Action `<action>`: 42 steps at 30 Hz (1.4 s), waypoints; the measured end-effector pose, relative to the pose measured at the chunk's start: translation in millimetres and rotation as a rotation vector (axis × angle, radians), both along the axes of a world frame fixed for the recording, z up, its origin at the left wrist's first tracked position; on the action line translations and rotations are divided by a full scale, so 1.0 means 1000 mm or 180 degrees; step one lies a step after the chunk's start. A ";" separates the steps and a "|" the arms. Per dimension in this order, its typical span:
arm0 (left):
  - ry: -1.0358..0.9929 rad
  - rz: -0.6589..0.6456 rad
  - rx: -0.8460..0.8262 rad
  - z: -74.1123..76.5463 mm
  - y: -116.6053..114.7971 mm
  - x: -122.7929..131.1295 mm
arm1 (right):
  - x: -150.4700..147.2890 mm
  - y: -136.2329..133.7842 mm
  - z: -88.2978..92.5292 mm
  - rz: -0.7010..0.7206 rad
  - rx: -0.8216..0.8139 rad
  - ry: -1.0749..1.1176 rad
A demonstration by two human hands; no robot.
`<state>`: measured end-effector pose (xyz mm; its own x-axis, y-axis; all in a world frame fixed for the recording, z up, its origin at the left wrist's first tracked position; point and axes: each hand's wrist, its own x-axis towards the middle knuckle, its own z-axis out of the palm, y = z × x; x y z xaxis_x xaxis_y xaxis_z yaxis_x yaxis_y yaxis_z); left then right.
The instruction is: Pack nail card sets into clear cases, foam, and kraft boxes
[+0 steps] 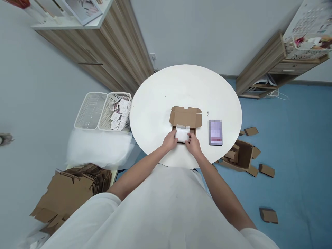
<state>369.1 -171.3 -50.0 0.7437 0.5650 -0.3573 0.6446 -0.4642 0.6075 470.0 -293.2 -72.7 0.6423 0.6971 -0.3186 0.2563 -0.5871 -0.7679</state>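
Observation:
A small brown cardboard box (185,117) lies open on the round white table (166,100), its lid flap folded back away from me. A white packet (182,134) rests in the box's tray. My left hand (169,140) grips the packet's left edge and my right hand (192,143) grips its right edge, fingers curled around it. Both hands sit at the near side of the box.
A flat purple-and-white packet (215,132) lies on the table right of the box. Two white baskets (103,110) stand at the left, one holding several packets. Flattened cardboard (70,190) is piled lower left. An open carton (242,155) and small boxes litter the blue floor at right.

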 end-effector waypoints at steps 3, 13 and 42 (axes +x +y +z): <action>0.0198 -0.0235 0.0186 0.000 -0.004 0.004 | 0.001 0.001 -0.004 0.0107 -0.0063 -0.0236; 0.0361 -0.0822 0.0212 -0.002 -0.005 0.002 | -0.001 0.002 -0.002 0.0520 -0.0574 -0.0641; -0.0691 0.1694 -0.1959 0.010 0.075 0.036 | 0.112 0.027 0.001 -0.1209 0.0587 0.1665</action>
<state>404.9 -95.9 -39.6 0.5210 0.6108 -0.5962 0.5234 0.3231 0.7885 581.8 -266.7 -71.9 0.6471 0.5259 -0.5519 -0.3754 -0.4103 -0.8311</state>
